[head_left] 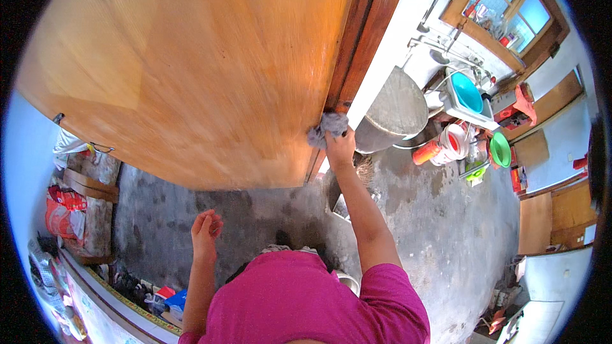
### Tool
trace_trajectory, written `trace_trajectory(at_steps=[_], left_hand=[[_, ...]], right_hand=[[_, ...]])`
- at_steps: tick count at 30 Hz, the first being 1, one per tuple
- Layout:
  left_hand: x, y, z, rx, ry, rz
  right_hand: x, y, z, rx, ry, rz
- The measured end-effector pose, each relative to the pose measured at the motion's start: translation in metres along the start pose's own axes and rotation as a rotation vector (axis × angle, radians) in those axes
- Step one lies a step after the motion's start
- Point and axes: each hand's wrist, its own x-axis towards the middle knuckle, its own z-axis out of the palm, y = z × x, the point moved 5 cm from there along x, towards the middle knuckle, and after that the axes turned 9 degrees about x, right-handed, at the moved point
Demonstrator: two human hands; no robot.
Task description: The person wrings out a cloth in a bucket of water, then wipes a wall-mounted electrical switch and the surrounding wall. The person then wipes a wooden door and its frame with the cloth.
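A bunched grey cloth [334, 123] is gripped in my right hand [341, 148], whose arm reaches forward. The hand presses it to the lower part of the dark reddish-brown door frame [363, 32], beside the edge of a large wooden door [191, 76]. The cloth hides part of that edge and some of my fingers. My left hand [207, 226] hangs in the air below the door's bottom edge, fingers loosely bent and slightly apart, with nothing in it.
Right of the frame stands a big round grey vat [395, 105]. Beyond it are a sink with a teal basin [466, 92], a white-and-red bucket [451, 143] and a green basin [500, 150]. Red bags [65, 213] lie on stacked boxes at left. Grey concrete floor [440, 236] shows damp patches.
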Motion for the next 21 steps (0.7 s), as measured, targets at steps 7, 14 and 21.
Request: trace_trajectory(at_steps=[7, 14, 21], left_hand=[[0.022, -0.026, -0.026, -0.151, 0.017, 0.077], [0.057, -0.037, 0.014, -0.180, -0.082, 0.040], [0.077, -0.037, 0.005, -0.307, -0.089, 0.124]], right_hand=[[0.023, -0.007, -0.051, 0.993, 0.072, 0.599], [0.201, -0.018, -0.250, 1.347, 0.682, 0.330], [0.394, -0.094, -0.438, 0.745, 0.911, -0.280]])
